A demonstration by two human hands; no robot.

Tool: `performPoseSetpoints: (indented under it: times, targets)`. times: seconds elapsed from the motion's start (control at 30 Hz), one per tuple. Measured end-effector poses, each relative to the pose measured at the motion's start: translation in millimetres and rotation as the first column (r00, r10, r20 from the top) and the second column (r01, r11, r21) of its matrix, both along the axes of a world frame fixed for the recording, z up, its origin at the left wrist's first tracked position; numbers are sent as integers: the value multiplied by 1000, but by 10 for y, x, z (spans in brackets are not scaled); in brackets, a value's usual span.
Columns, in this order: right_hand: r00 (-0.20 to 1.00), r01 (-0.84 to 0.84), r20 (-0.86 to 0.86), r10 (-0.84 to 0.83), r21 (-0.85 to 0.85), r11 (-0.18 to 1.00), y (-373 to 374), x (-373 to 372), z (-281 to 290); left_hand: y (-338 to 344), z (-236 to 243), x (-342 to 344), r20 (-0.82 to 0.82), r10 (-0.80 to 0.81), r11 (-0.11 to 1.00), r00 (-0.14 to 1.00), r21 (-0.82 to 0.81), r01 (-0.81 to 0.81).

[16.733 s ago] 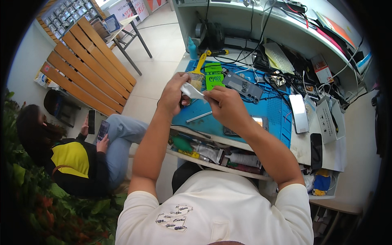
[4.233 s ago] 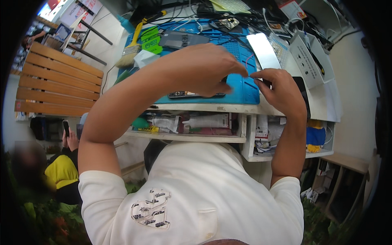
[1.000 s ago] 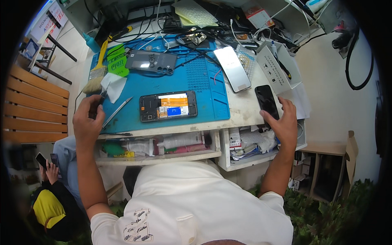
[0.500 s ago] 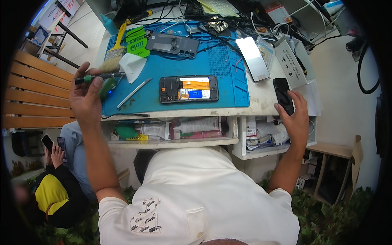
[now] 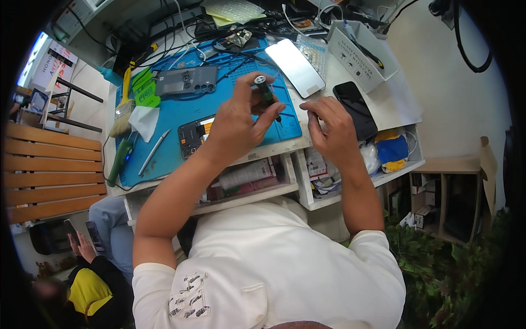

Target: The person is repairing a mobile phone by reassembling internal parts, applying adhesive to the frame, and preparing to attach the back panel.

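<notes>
My left hand [image 5: 233, 129] is closed around a dark green and black screwdriver [image 5: 264, 90], its tip angled down to the right. My right hand [image 5: 333, 131] is close by, fingers curled and thumb pressed to them; whatever may be between them is hidden. Beneath my left forearm lies an opened phone [image 5: 190, 137], partly covered by that arm, on a blue repair mat [image 5: 170, 118]. A black phone [image 5: 353, 107] rests just right of my right hand. Beyond the hands sits a phone with a bright, pale face [image 5: 296, 66].
Left on the mat are a silver pen-like tool [image 5: 154, 152], a green-handled tool [image 5: 119, 163], a brush [image 5: 123, 112] and a grey phone back cover [image 5: 186, 81]. A white box [image 5: 364, 60] stands right. Two drawers [image 5: 246, 194] hang open before me. Another person [image 5: 90, 290] sits lower left.
My left hand has carried the screwdriver rightward over the mat. My right hand has left the black phone and curled its fingers near the screwdriver. The whole view has shifted.
</notes>
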State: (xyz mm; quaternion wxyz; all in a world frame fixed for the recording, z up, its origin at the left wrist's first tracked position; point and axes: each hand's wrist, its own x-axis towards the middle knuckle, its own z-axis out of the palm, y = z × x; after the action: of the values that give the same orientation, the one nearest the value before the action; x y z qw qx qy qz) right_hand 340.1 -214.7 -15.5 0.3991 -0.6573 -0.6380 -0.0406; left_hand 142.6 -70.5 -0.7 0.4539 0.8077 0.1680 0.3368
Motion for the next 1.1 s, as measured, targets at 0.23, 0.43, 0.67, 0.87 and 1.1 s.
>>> performPoseSetpoints:
  times: [0.23,0.43,0.67,0.87,1.1]
  targets:
    - [997,4,-84,0,53,999,-67,108,-49,3,-95,198,-133,3,977,991,212,26]
    - [994,-11,-108,18,63,998,-70,53,-20,61,45,130,-31,78,986,996,152,-73]
    - [959,-284,-1,284,-45,958,-53,-381,-52,497,92,-193,-35,177,955,984,-237,-180]
    - [921,-373,79,381,-106,922,-43,-489,-139,627,-19,-215,-156,199,873,967,-420,-247]
    - [940,-333,65,334,-30,943,-14,-394,-135,658,6,-123,-276,211,880,938,-364,-305]
